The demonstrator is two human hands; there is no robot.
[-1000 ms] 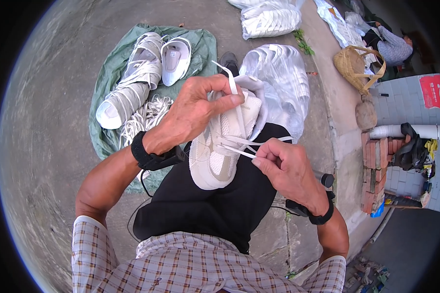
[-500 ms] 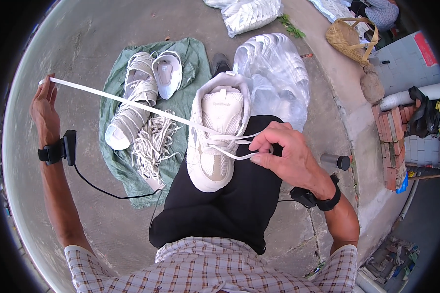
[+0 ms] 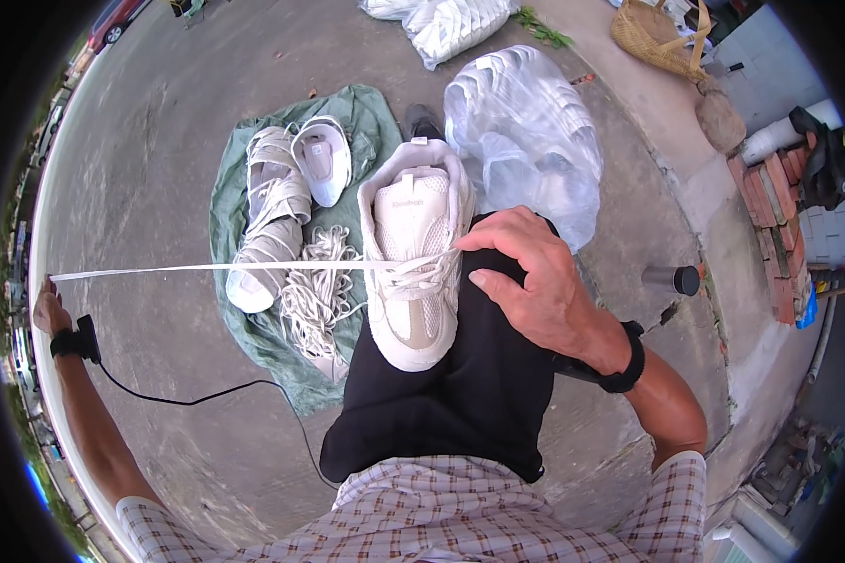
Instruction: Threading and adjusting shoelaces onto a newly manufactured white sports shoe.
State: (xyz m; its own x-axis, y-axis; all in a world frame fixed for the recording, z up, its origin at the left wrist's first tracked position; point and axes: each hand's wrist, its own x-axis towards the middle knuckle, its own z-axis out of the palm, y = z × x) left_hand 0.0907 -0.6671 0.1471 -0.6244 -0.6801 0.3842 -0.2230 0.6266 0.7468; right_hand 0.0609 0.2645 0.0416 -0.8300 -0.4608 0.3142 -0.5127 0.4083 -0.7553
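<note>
A whitish sneaker (image 3: 406, 218) rests on my black-trousered thigh, its toe toward me, with laces across its lower eyelets. At the far left my left hand (image 3: 49, 310) is closed on the end of a flat white shoelace (image 3: 188, 268). That lace runs taut from the shoe to the hand. Just right of the shoe is my right hand (image 3: 549, 291), thumb and index finger apart. Its index fingertip is at the shoe's eyelet edge; whether it touches I cannot tell. No lace shows between those fingers.
On a green sheet (image 3: 239, 352) lie a heap of loose laces (image 3: 314, 286), lace-wrapped shoes (image 3: 274, 216) and a loose shoe (image 3: 321, 159). A clear plastic bag (image 3: 526, 141) of white items stands beyond my knee. To the right are a dark bottle (image 3: 668, 280), bricks (image 3: 770, 220) and a woven basket (image 3: 652, 42).
My left hand has moved outward and down, drawing the lace further left. The loose lace loops at the right have been pulled in. My right thumb and index finger have parted.
</note>
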